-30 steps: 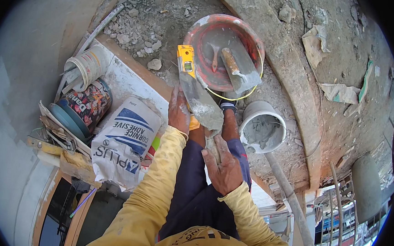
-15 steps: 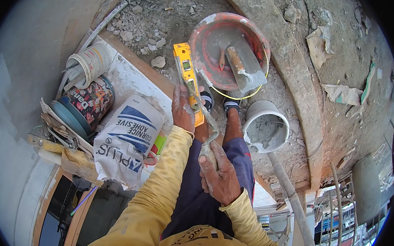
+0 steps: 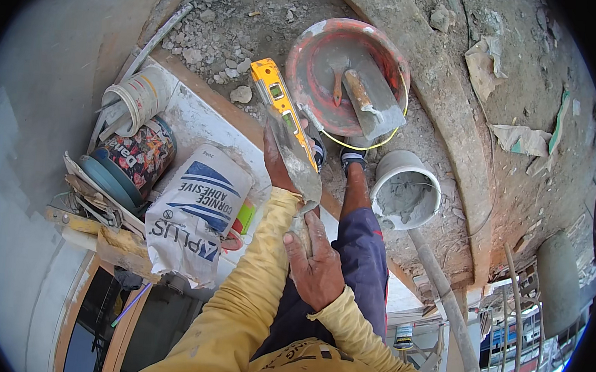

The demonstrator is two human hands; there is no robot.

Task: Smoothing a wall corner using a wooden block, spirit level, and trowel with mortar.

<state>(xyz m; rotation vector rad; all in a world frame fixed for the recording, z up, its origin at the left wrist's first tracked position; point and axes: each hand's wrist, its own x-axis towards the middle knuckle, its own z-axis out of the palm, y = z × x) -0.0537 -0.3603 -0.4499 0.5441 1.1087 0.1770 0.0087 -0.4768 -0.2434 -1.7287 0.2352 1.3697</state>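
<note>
Right grip [image 3: 315, 263] closed round the trowel handle [image 3: 300, 230]; left grip [image 3: 276, 160] holds the yellow level [image 3: 286, 114], beside the red basin [image 3: 350, 26]. Versus half a second ago: blade [image 3: 301, 172] rotated from edge-on to face visible, so its flat apparently now lies along the level.

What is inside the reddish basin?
A brush lies in the basin; a wooden-handled trowel sits partly inside, overlapping its rim. Whatever lies directly beneath the trowel is hidden.
</note>
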